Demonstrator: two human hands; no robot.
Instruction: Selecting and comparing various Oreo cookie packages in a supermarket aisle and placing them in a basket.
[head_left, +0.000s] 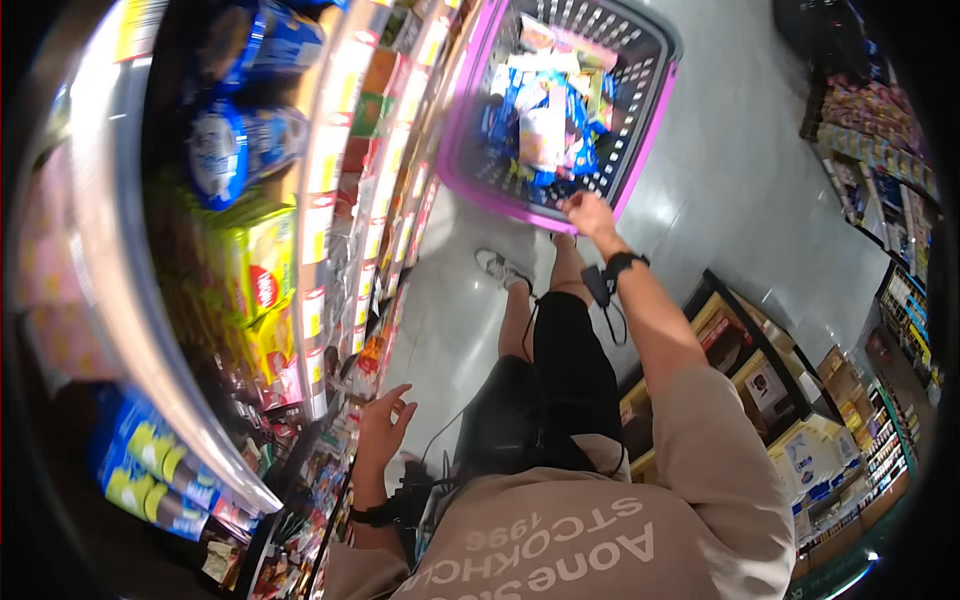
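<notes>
A shopping basket (637, 191) with a purple rim and a dark perforated body stands at the top middle, beyond my feet. Several packets in blue, pink and yellow wrappers (544, 127) lie heaped in it. My right hand (589, 214) reaches over the near rim with its fingers curled. Whether it grips the rim or only hovers there, I cannot tell. Low beside the shelves on the left is my left hand (386, 424), fingers apart and holding nothing. Bands are on both wrists, and a small dark device (598, 286) hangs by the right one.
Store shelves (311, 247) line the left side, with yellow-green snack packets (259, 262) and blue round-topped packages (217, 154). A dark-framed display rack (757, 360) stands to the right. More stocked shelves (877, 150) lie beyond the grey floor (720, 165). A cable (450, 424) hangs near my left hand.
</notes>
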